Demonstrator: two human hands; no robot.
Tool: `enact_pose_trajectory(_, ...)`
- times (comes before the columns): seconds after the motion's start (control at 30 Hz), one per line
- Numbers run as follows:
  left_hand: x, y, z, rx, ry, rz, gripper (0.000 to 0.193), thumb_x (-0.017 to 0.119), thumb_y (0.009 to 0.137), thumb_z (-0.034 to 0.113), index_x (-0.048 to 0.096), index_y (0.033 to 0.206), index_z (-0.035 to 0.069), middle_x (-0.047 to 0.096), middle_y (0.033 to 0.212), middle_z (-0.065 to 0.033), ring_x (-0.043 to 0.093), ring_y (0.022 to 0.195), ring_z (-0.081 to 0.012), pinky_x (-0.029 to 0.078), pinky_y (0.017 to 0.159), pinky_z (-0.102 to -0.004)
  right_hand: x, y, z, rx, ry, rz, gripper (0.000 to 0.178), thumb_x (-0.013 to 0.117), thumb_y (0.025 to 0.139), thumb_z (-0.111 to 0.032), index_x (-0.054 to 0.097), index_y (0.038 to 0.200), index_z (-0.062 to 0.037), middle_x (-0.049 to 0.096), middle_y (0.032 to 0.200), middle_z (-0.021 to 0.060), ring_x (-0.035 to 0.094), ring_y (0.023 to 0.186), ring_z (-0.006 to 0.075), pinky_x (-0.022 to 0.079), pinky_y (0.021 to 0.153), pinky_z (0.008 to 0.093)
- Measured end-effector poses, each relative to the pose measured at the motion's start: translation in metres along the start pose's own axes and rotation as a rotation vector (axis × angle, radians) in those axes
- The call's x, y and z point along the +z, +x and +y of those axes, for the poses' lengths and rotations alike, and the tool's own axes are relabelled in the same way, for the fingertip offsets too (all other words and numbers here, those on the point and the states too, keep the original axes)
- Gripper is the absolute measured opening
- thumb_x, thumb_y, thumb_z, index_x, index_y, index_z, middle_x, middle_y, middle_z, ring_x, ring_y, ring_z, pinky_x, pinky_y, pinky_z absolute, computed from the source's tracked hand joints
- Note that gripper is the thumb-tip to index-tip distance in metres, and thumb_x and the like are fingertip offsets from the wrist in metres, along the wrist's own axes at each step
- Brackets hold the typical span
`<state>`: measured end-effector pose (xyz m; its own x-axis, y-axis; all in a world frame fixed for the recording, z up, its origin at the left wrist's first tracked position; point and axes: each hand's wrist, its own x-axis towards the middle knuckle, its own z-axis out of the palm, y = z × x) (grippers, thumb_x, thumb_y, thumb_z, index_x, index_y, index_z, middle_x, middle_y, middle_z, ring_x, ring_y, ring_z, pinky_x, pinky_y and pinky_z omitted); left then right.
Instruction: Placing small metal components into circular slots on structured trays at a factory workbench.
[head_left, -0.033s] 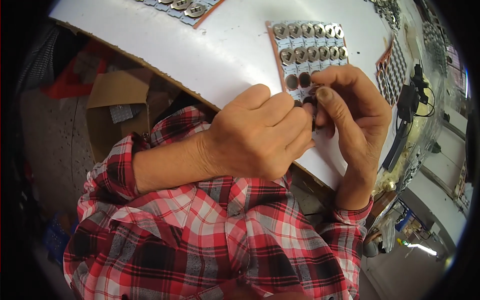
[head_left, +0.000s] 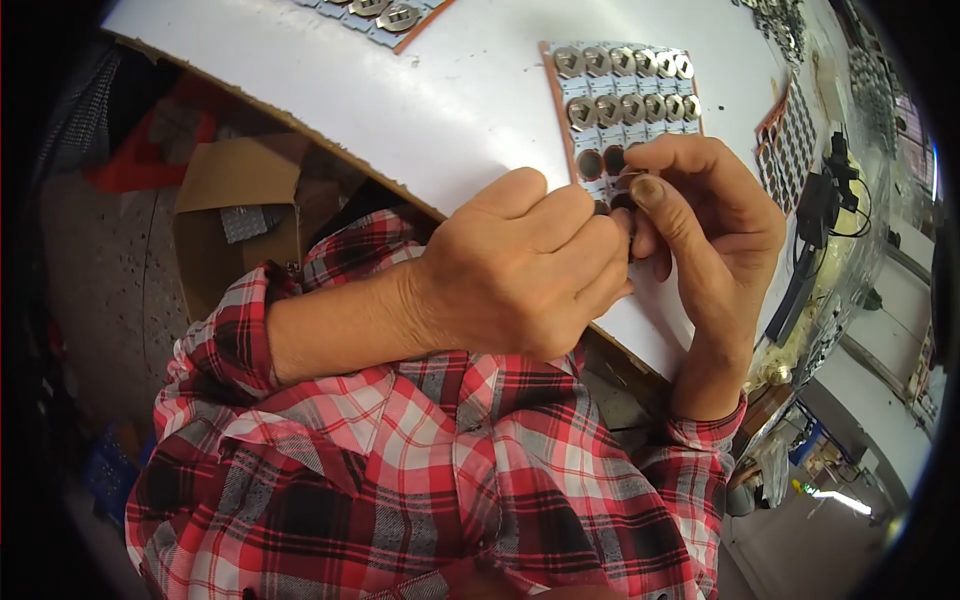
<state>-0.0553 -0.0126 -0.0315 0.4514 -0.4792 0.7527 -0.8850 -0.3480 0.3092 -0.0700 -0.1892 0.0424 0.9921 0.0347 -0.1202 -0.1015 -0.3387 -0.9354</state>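
Observation:
My left hand is closed with its back toward me, and its fingers hide whatever they hold. Against its fingertips, my right hand is curled, with thumb and fingers pinched on something small and thin that I cannot make out. Both hands are over the near part of a circuit board panel with reddish edges. Metal coin-cell holders fill its two far rows. Nearer my fingers, bare dark round pads show on the panel. The hands cover the rest.
Another panel with metal holders lies at the far left of the white table. To the right are a panel with dark dots, a black bar-shaped device and a pile of small metal parts. An open cardboard box stands below the table edge.
The panels and table appear slightly farther right in the picture. My hands hold nearly the same pose, the small thing between them having shifted a little.

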Motion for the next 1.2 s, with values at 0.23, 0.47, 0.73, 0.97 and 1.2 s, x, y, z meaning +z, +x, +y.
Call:
enact_pose_trajectory(0.23, -0.002, -0.001, -0.001, 0.001, -0.036, -0.023, 0.019, 0.075, 0.064, 0.017, 0.071, 0.078, 0.005, 0.048, 0.067, 0.0014, 0.049, 0.061, -0.0148, 0.031, 0.053, -0.0294, 0.017, 0.002, 0.008, -0.022, 0.018, 0.128, 0.020, 0.073, 0.093, 0.003, 0.070, 0.112, 0.0025, 0.072, 0.090, 0.0029, 0.064, 0.076, 0.0034, 0.049, 0.064, 0.0162)
enact_pose_trajectory(0.47, 0.002, -0.003, 0.008, -0.104, -0.017, 0.021, 0.013, 0.073, 0.062, 0.014, 0.065, 0.069, 0.006, 0.046, 0.066, 0.0012, 0.048, 0.063, -0.0154, 0.045, 0.063, -0.0350, 0.024, -0.001, 0.002, -0.059, -0.129, 0.125, 0.014, 0.072, 0.092, 0.006, 0.071, 0.106, 0.0039, 0.072, 0.095, 0.0031, 0.068, 0.086, 0.0076, 0.053, 0.079, 0.0200)
enact_pose_trajectory(0.73, 0.001, -0.001, 0.009, -0.111, -0.052, 0.025, 0.013, 0.073, 0.065, 0.011, 0.061, 0.065, 0.004, 0.042, 0.063, -0.0022, 0.045, 0.062, -0.0192, 0.055, 0.098, -0.0600, 0.023, 0.005, 0.015, -0.284, -0.195, 0.127, 0.017, 0.073, 0.082, 0.013, 0.072, 0.094, 0.0010, 0.064, 0.079, 0.0001, 0.054, 0.065, 0.0022, 0.040, 0.055, 0.0185)
enact_pose_trajectory(0.97, 0.004, 0.002, 0.010, -0.093, -0.042, 0.029, 0.014, 0.073, 0.066, 0.010, 0.061, 0.064, 0.003, 0.042, 0.063, -0.0028, 0.046, 0.061, -0.0195, 0.055, 0.097, -0.0596, 0.008, 0.009, 0.013, -0.260, -0.284, -0.041, 0.022, 0.071, 0.087, 0.012, 0.071, 0.108, 0.0072, 0.067, 0.093, 0.0068, 0.062, 0.085, 0.0109, 0.048, 0.072, 0.0230)
enact_pose_trajectory(1.2, -0.004, 0.006, 0.004, -0.076, -0.088, -0.053, 0.041, 0.081, 0.075, 0.024, 0.074, 0.102, -0.006, 0.046, 0.069, -0.0043, 0.043, 0.061, -0.0215, 0.054, 0.096, -0.0592, -0.030, 0.000, -0.001, -0.091, -0.158, 0.296, 0.025, 0.073, 0.090, 0.001, 0.073, 0.115, -0.0013, 0.069, 0.090, -0.0014, 0.060, 0.076, 0.0005, 0.044, 0.061, 0.0159)
